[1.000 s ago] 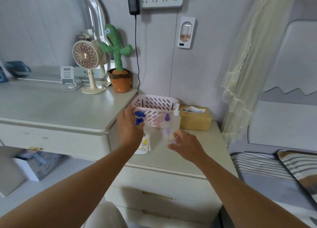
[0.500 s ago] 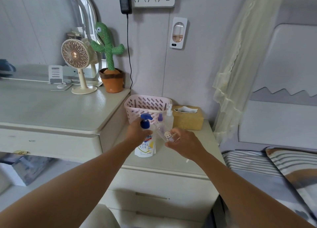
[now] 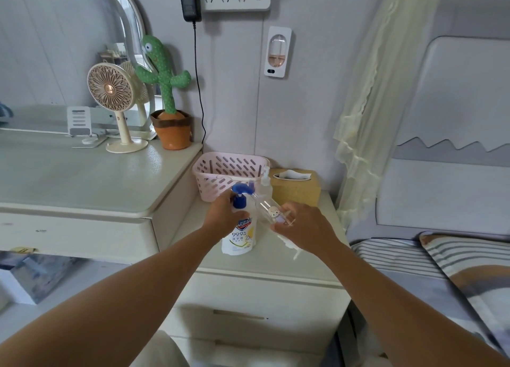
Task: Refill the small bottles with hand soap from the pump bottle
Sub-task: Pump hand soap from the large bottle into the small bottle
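Clear small bottle (image 3: 270, 210) in right hand (image 3: 305, 227); one pump bottle (image 3: 240, 230).

Cream nightstand (image 3: 256, 267) carrying 1 pump bottle (image 3: 239, 235), 1 pink basket (image 3: 223, 174), 1 tissue box (image 3: 295, 187), 1 white spray bottle (image 3: 265, 185).

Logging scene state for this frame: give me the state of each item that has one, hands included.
pump bottle: upright, pump on
left hand: gripping the pump bottle's neck
small clear bottle: tilted, mouth toward the pump nozzle
right hand: holding the small clear bottle
second small bottle: upright, pump top on
pink basket: upright
tissue box: tissue sticking out
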`<state>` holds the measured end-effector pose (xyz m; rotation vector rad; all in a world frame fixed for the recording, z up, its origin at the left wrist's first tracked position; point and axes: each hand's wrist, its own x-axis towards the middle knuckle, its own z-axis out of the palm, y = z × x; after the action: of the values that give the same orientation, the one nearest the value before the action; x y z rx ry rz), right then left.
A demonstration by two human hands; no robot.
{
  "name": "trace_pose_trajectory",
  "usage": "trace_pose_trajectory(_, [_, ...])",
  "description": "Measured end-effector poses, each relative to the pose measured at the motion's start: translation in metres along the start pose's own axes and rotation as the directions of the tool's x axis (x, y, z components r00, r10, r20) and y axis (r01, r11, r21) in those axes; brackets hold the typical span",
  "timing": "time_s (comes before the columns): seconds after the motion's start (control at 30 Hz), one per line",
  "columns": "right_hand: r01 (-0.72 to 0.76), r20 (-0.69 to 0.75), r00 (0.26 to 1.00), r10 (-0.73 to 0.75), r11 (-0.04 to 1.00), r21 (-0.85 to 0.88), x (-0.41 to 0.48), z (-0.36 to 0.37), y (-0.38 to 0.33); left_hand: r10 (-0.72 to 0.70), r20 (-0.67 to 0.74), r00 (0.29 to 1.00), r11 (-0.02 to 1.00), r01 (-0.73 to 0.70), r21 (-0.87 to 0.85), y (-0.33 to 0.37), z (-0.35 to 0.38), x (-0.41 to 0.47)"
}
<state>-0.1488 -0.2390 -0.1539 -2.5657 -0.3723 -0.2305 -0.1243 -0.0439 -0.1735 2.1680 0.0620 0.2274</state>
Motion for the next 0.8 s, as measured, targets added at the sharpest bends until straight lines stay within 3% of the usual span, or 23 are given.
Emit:
trace_pose_trajectory(0.27, [-0.03, 0.025, 0.999, 0.031, 0.999, -0.019, 0.008, -0.003, -0.008, 0.027, 0.12, 0.992, 0.995, -0.038, 0.089, 0.002, -0.015, 0.001])
trace_pose_trajectory(0.47, [-0.031, 0.049, 0.998, 0.032, 0.999, -0.028, 0.015, -0.007, -0.011, 0.043, 0.298, 0.954, 0.998, -0.053, 0.024, 0.008, -0.036, 0.005])
trace_pose_trajectory(0.63, [-0.024, 0.09, 0.996, 0.024, 1.0, -0.006, 0.017, -0.007, -0.011, 0.027, 0.352, 0.936, 0.999, -0.035, 0.019, 0.008, -0.042, 0.008])
trace_pose_trajectory(0.73, [-0.016, 0.108, 0.994, 0.015, 1.0, 0.005, 0.018, -0.01, -0.011, 0.016, 0.433, 0.901, 0.989, -0.077, 0.123, 0.011, -0.053, 0.012])
trace_pose_trajectory(0.8, [-0.015, 0.12, 0.993, 0.012, 1.0, 0.021, 0.02, -0.011, -0.01, 0.049, 0.355, 0.933, 0.974, -0.123, 0.189, 0.015, -0.061, 0.018])
